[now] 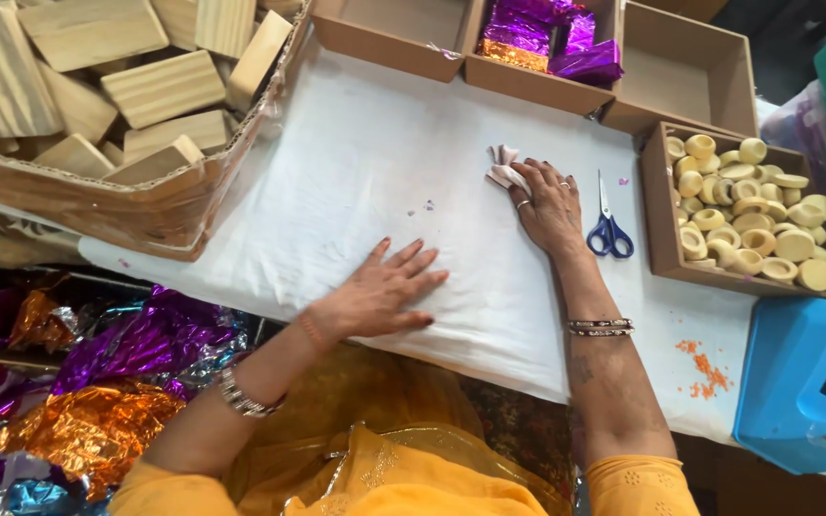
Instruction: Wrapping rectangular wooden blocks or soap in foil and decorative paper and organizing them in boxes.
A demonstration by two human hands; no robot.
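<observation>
While left hand [384, 291] lies flat, fingers spread, palm down on white sheet [365, 172], holding nothing, cardboard box of wooden blocks [145, 205] sits well beyond its fingertips, blocks too many to count. Right hand [549, 205] presses small folded white cloth [504, 167] under fingertips, fingers loosely curled. One blue-handled scissors [607, 229] just right of fingers. One tray of pale rings [657, 215] further right; one blue tape dispenser [795, 382] below.
</observation>
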